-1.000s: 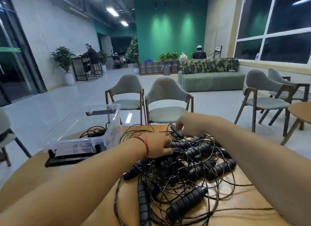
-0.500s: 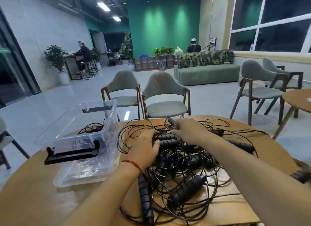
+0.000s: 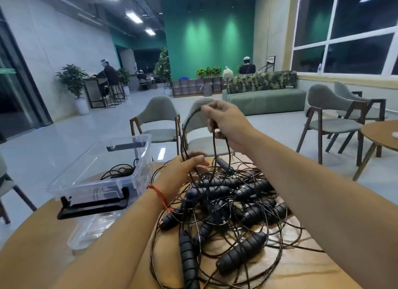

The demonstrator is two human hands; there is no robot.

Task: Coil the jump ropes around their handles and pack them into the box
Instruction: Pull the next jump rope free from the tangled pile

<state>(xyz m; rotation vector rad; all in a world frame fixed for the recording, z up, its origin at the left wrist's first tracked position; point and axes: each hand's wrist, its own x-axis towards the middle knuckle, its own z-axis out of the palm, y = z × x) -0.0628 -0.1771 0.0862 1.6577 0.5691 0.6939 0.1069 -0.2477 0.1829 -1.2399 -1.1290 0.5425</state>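
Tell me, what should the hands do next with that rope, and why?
Probably raise the right hand higher to draw this rope out of the pile. That hand holds a loop of it in the air, the left hand grips it lower down, and it runs on into the tangle on the table.

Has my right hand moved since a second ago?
Yes. The right hand rose off the jump rope pile on the table, pulling a cord up; it is now level with the chair back.
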